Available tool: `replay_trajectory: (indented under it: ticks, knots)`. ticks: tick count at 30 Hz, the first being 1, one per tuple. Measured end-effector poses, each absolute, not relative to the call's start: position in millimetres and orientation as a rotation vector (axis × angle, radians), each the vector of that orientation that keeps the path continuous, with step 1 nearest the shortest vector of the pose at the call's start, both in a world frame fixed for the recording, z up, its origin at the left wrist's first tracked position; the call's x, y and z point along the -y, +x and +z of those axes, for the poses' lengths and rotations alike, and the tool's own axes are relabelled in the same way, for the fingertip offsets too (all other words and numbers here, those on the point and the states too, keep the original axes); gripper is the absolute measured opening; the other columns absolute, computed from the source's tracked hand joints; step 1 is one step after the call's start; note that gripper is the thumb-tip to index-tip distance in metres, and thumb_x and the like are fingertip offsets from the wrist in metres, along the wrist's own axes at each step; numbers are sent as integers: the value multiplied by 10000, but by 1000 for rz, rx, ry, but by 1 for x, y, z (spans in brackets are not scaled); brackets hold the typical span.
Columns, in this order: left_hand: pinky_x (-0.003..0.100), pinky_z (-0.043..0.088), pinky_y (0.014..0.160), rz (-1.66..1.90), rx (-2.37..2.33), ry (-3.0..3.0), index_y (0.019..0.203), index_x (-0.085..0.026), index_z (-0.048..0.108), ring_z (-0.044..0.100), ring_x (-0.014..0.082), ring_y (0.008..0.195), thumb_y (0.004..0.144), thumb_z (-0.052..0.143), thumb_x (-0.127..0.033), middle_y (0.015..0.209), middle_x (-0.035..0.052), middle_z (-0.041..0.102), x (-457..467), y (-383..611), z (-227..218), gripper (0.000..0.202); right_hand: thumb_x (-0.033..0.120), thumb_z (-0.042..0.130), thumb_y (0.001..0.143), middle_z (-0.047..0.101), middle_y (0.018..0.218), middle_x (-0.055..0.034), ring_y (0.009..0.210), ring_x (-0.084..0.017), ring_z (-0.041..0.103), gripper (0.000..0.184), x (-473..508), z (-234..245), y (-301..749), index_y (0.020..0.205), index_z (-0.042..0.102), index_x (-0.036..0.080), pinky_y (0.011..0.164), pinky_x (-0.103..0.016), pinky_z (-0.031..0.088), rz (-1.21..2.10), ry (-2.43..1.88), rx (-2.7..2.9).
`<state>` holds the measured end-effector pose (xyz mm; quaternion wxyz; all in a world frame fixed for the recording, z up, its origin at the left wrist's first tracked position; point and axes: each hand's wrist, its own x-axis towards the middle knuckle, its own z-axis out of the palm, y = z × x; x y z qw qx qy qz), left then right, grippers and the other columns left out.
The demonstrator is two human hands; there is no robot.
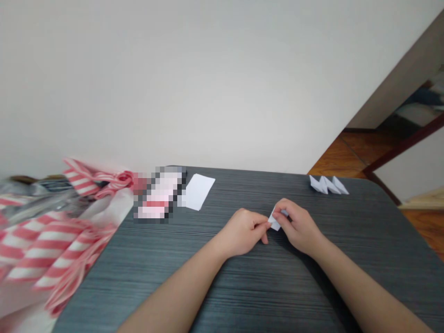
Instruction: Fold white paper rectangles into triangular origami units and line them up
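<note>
A small piece of folded white paper (274,223) is held between my two hands above the dark table. My left hand (244,231) pinches its left corner between thumb and forefinger. My right hand (296,225) grips the upper right part, and its fingers cover some of the paper. Farther back on the right, several folded white paper pieces (329,185) stand in a zigzag row. Flat white paper (199,192) lies at the back left of the table.
Beside the flat paper lies a pixelated phone-like object (159,194). The dark wood-grain table (156,268) has a rounded right corner. Red-and-white striped cloth (48,245) is heaped left of it. A white wall (208,83) rises behind; wooden floor (333,157) shows at right.
</note>
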<state>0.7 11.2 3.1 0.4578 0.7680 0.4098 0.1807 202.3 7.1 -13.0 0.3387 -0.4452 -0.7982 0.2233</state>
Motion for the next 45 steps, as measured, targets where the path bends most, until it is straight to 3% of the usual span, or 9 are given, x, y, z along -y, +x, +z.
replay_trajectory:
  ticks: [20,27,32,34,38,41,45]
  knots:
    - [220,324,538,519,-1007,1816,715,-154,714,487,101,555,921,515,-303,623,-10,633,-13,3,3,323,169,527,930,607,806,-22,728,-166,575,65,-7,-12,203,883,544,211,688,-276,446,567,-1152,2051]
    - [227,320,536,534,-1015,1811,706,-154,675,489,106,557,947,481,-394,628,-8,628,-14,3,1,391,193,561,915,619,809,-15,722,-168,589,37,-5,-13,201,922,544,225,676,-286,447,693,-1187,2011]
    - [233,309,532,553,-1054,1792,710,-156,688,454,103,541,953,466,-351,604,-17,595,-15,1,2,383,232,570,917,651,891,-17,703,-160,616,304,-4,-22,203,1183,424,243,620,-272,476,1105,-1133,1688]
    - [230,326,553,575,-1057,1773,701,-154,683,469,105,561,953,467,-336,619,-16,601,-15,0,2,378,252,596,901,656,876,-15,685,-155,617,267,-5,-21,204,1132,464,232,609,-266,485,1232,-1148,1635]
    - [231,354,596,622,-1043,1752,697,-153,677,516,115,615,951,474,-328,663,-4,635,-15,0,2,369,290,634,877,604,644,24,543,-128,550,115,-6,-14,207,888,575,192,534,-245,425,1326,-1273,1713]
    - [235,356,601,643,-1039,1748,700,-154,681,529,121,626,946,485,-327,677,2,650,-15,0,1,359,286,589,902,567,563,33,511,-120,508,168,-7,-8,208,768,589,184,523,-245,380,1304,-1311,1802]
    - [234,349,589,665,-1040,1737,700,-153,688,526,121,617,933,511,-323,667,4,654,-14,2,0,338,273,551,922,564,588,33,542,-122,513,195,-7,-6,208,749,584,188,552,-246,378,1265,-1278,1850]
